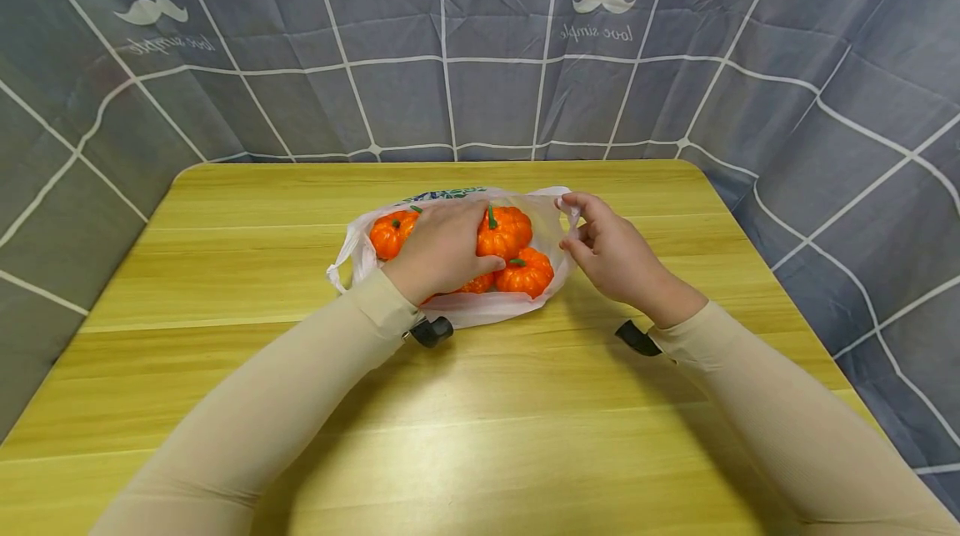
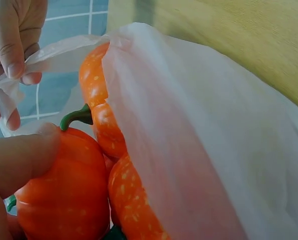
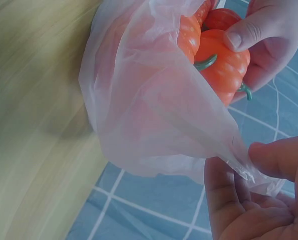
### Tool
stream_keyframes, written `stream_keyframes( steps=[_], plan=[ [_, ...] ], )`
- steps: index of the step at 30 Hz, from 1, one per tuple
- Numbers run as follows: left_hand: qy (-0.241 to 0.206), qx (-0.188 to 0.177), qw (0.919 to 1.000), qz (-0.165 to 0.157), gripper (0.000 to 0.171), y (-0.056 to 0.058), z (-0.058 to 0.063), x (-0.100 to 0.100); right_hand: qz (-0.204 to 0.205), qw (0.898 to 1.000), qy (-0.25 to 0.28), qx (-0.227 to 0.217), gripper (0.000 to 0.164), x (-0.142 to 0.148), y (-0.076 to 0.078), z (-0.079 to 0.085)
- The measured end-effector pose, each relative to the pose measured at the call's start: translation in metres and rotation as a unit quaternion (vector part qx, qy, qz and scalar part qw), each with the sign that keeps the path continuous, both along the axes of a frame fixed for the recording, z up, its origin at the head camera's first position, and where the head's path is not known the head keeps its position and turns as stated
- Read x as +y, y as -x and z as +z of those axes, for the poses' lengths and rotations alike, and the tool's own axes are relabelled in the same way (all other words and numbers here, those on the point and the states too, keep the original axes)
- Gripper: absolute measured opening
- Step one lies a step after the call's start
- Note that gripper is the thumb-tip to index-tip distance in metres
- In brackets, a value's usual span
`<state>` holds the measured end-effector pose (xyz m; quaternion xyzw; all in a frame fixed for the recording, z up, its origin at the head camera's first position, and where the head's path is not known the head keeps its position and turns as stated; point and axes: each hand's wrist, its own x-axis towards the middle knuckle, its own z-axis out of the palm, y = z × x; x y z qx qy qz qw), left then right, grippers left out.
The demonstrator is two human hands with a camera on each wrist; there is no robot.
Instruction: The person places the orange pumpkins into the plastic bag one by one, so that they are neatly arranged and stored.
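Note:
A thin white plastic bag (image 1: pixel 480 316) lies mouth-up in the middle of the table, holding several small orange toy pumpkins with green stems. My left hand (image 1: pixel 444 251) reaches into its mouth and grips one pumpkin (image 1: pixel 512 234), the thumb lying across that pumpkin (image 2: pixel 63 195) in the left wrist view. Most of the left fingers are hidden behind it. At the bag's right end, my right hand (image 1: pixel 621 257) pinches the bag's handle (image 3: pixel 246 172) between thumb and fingers. Another pumpkin (image 1: pixel 527 276) sits in front, and one more pumpkin (image 1: pixel 388 236) is at the left end.
Under the bag is a light wooden table (image 1: pixel 525 436). A grey-blue curtain (image 1: pixel 495 102) with white grid lines hangs along its back and sides. The bag's left handle loop (image 1: pixel 335 273) rests loose on the tabletop.

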<state>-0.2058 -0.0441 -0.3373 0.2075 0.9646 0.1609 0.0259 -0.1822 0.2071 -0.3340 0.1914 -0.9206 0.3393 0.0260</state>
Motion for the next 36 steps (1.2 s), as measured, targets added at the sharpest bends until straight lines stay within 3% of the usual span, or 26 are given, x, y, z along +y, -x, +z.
stream_keyframes(
  steps=[11, 26, 36],
  plan=[
    [0.016, -0.008, 0.9998, 0.007, 0.090, -0.001, 0.002, 0.001, 0.000, 1.000, -0.006, -0.004, 0.056, -0.001, -0.001, 0.002],
    [-0.009, -0.018, 0.9998, 0.004, 0.098, -0.007, 0.007, -0.003, 0.007, 1.000, 0.004, -0.007, 0.060, 0.000, -0.002, 0.003],
    [-0.020, 0.029, 0.9987, -0.036, 0.082, -0.024, 0.018, -0.023, 0.003, 1.000, -0.004, 0.011, 0.060, 0.005, -0.003, 0.005]
  ],
)
